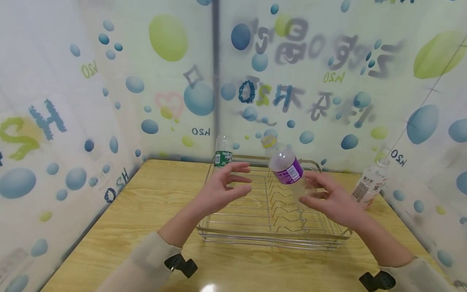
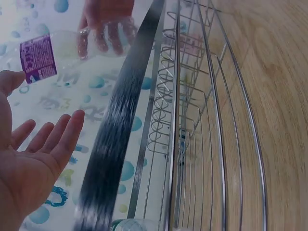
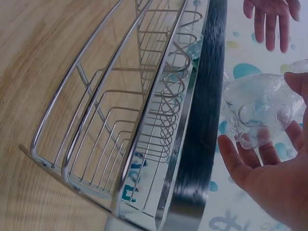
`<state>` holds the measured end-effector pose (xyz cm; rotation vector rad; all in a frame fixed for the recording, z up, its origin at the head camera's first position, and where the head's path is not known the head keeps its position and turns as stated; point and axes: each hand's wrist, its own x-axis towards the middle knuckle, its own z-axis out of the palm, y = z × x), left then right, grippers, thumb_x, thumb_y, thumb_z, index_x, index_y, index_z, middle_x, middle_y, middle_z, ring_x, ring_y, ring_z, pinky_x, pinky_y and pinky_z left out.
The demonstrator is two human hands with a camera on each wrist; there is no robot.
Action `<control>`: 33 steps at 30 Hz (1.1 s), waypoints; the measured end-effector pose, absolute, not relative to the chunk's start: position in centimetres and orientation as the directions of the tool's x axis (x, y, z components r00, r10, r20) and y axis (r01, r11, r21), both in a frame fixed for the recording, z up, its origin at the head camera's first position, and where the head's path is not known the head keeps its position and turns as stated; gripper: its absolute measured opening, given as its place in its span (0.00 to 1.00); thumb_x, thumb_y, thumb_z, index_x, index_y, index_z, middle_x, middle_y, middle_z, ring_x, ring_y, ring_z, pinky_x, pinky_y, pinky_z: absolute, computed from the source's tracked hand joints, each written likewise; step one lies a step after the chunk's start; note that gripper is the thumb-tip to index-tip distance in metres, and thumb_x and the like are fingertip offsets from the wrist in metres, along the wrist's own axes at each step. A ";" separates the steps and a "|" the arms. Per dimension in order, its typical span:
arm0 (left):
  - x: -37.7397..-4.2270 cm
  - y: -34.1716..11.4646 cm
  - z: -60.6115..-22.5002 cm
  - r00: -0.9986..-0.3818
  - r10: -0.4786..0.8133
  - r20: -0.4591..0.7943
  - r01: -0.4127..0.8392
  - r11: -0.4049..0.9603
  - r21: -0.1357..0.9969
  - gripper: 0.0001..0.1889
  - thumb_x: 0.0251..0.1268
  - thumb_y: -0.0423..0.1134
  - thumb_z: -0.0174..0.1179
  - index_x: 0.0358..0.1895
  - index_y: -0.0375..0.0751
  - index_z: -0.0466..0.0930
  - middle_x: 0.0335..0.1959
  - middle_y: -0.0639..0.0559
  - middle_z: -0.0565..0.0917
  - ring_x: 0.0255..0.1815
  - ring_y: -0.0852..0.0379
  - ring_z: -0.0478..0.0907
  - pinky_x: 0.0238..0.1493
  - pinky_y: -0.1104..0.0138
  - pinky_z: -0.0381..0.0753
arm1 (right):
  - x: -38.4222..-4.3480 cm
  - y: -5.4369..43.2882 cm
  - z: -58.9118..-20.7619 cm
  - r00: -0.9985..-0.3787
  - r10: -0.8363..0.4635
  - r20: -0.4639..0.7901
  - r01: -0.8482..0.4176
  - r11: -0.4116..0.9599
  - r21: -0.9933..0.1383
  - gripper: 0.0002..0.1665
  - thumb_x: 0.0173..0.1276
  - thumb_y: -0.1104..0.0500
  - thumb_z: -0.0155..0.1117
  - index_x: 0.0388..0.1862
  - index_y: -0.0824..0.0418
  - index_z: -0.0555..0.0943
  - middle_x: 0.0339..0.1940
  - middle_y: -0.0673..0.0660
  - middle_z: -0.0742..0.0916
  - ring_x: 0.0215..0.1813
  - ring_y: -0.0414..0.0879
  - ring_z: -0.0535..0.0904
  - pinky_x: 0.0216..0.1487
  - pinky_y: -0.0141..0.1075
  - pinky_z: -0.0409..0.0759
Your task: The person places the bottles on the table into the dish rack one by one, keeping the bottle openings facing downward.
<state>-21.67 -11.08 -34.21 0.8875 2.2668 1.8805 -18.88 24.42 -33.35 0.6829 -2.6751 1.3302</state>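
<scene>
My right hand (image 1: pixel 330 199) holds a clear plastic bottle (image 1: pixel 282 156) near its base, fingers and thumb around it. The bottle has a purple label (image 1: pixel 289 171) and leans up and left over the wire rack (image 1: pixel 271 235). In the right wrist view its clear ridged base (image 3: pixel 257 108) rests against the fingers. My left hand (image 1: pixel 224 188) is held over the rack's left part, fingers spread and nothing in them. Beyond it, at the rack's back left corner, stands another clear bottle (image 1: pixel 223 146) with a green label, its lower part hidden by that hand.
The metal rack, with zigzag wire dividers on its right side, sits on a wooden table (image 1: pixel 135 207). To its right stands a bottle (image 1: pixel 370 184) with a white printed label. A patterned curtain (image 1: pixel 168 93) encloses the table's back and sides.
</scene>
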 end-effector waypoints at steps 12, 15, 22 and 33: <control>-21.1 -9.1 -34.2 -0.852 0.462 0.246 0.203 -0.142 0.969 0.33 0.78 0.35 0.67 0.81 0.54 0.68 0.74 0.42 0.76 0.69 0.45 0.84 0.54 0.43 0.94 | -18.5 23.1 -33.9 -0.878 -0.399 0.264 -0.470 0.616 -0.632 0.34 0.74 0.52 0.78 0.76 0.48 0.80 0.57 0.55 0.76 0.61 0.50 0.71 0.58 0.47 0.80; -21.0 -9.1 -34.3 -0.868 0.440 0.230 0.190 -0.134 0.973 0.31 0.79 0.36 0.66 0.80 0.55 0.70 0.74 0.44 0.78 0.67 0.46 0.85 0.54 0.44 0.94 | -18.5 23.0 -34.1 -0.873 -0.406 0.271 -0.480 0.608 -0.633 0.34 0.74 0.52 0.79 0.77 0.47 0.80 0.55 0.56 0.75 0.60 0.50 0.70 0.58 0.47 0.78; -21.2 -9.5 -34.8 -0.874 0.436 0.216 0.145 -0.190 0.971 0.31 0.77 0.36 0.68 0.80 0.48 0.70 0.74 0.40 0.77 0.68 0.45 0.85 0.59 0.48 0.93 | -18.7 23.4 -34.3 -0.878 -0.383 0.288 -0.474 0.604 -0.641 0.37 0.75 0.52 0.78 0.80 0.49 0.77 0.63 0.57 0.77 0.62 0.53 0.73 0.60 0.48 0.80; -21.4 -10.9 -35.6 -0.885 0.409 0.222 0.111 -0.278 0.954 0.33 0.77 0.31 0.66 0.80 0.42 0.66 0.76 0.36 0.75 0.70 0.43 0.84 0.63 0.53 0.91 | -19.4 25.5 -34.7 -0.924 -0.349 0.159 -0.293 0.376 -0.879 0.42 0.83 0.55 0.68 0.89 0.51 0.60 0.85 0.65 0.69 0.75 0.54 0.80 0.60 0.30 0.87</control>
